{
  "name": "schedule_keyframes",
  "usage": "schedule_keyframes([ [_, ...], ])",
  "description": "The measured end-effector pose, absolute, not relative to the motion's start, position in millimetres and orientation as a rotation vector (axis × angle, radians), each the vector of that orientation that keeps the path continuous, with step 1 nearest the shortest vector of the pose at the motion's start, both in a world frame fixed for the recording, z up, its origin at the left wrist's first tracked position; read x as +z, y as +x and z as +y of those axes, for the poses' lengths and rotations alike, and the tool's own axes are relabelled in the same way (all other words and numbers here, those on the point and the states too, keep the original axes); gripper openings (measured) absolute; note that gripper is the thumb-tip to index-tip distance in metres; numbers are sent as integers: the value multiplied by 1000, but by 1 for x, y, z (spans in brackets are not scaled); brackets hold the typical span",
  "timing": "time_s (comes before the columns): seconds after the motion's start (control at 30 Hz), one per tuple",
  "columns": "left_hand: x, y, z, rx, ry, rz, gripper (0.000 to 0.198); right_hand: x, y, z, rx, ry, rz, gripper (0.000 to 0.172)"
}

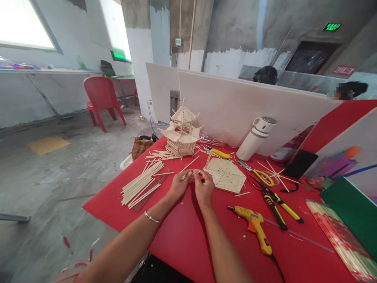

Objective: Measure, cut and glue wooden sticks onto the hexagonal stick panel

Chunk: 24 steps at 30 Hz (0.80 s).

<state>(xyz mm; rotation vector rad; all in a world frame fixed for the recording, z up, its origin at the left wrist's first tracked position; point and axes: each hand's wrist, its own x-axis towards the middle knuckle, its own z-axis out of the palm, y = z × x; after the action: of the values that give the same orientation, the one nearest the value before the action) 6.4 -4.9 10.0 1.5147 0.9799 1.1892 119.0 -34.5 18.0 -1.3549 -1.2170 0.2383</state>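
Observation:
My left hand [178,185] is closed, with the pale round ends of a few short wooden sticks [184,177] showing between its fingers. The fingers of my right hand [204,186] are pinched against it, on what looks like the same sticks; their far ends are hidden. Just right of my hands lies a flat hexagonal panel of wooden sticks [225,175] with an upright piece at its left edge. Loose wooden sticks [141,182] are piled to the left, partly over a clear ruler [150,196]. Behind stands a pagoda model made of sticks [182,131].
On the red table [176,236] lie a yellow glue gun [255,226], pliers [275,204], scissors [262,175] and a yellow cutter [220,153]. A white flask [255,139] stands behind. Packaged sticks [338,236] lie right. White boards [235,104] border the back; two people sit beyond.

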Motion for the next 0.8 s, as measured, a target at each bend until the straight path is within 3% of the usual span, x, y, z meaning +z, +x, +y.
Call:
schedule_keyframes([
  [0.3,11,7,-1,1100,1585,866,42,7,130,-27,599,-1262,-1160,34],
  [0.8,4,8,-4,1101,1543,920,18,20,116,-44,179,-1308,-1528,33],
])
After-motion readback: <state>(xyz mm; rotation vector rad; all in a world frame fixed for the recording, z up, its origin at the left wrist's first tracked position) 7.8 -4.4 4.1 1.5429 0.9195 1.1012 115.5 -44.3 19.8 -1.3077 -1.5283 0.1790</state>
